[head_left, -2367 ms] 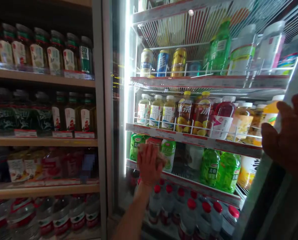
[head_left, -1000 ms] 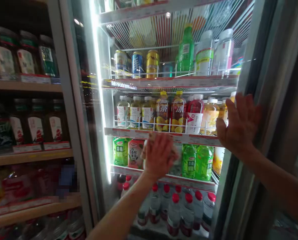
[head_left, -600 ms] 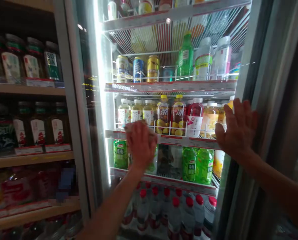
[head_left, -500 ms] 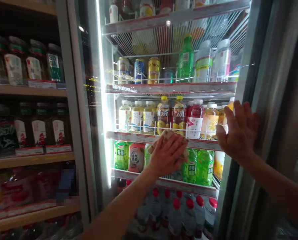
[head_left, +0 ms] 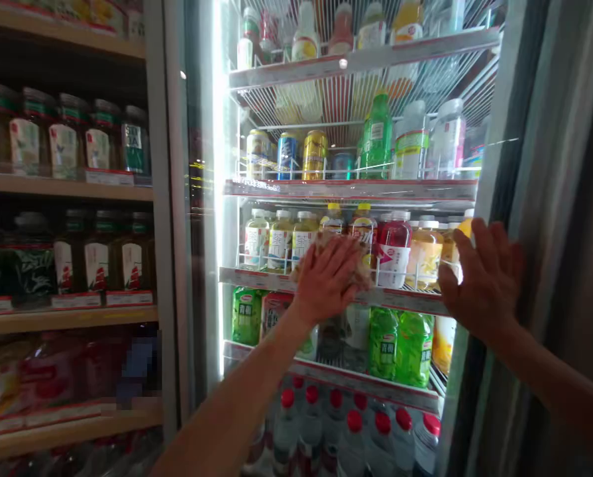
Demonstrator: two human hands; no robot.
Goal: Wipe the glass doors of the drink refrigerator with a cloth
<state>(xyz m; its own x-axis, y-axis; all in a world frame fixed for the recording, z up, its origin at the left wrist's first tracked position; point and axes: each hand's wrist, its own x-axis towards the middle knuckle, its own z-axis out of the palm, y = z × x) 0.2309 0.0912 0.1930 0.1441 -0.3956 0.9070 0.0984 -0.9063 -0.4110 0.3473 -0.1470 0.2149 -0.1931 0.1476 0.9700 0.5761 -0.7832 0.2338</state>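
Note:
My left hand (head_left: 328,277) presses a crumpled brownish cloth (head_left: 360,268) flat against the glass door (head_left: 204,265) of a lit drinks cooler, in front of the middle shelf of yellow and red tea bottles (head_left: 393,246). Only the cloth's edges show past my fingers. My right hand (head_left: 485,278) lies open and flat on the door's right frame (head_left: 512,165), fingers spread upward, holding nothing.
Behind the glass stand cans (head_left: 315,154), green bottles (head_left: 400,344) and red-capped water bottles (head_left: 356,430) on white wire shelves. To the left, wooden shelves (head_left: 62,187) carry dark jars and bottles. A dark curtain-like surface (head_left: 569,218) fills the right.
My left hand has swept the cloth across the glass, left, right, then upward from the green-bottle row to the middle shelf. My right hand stays on the frame. The view has tilted up.

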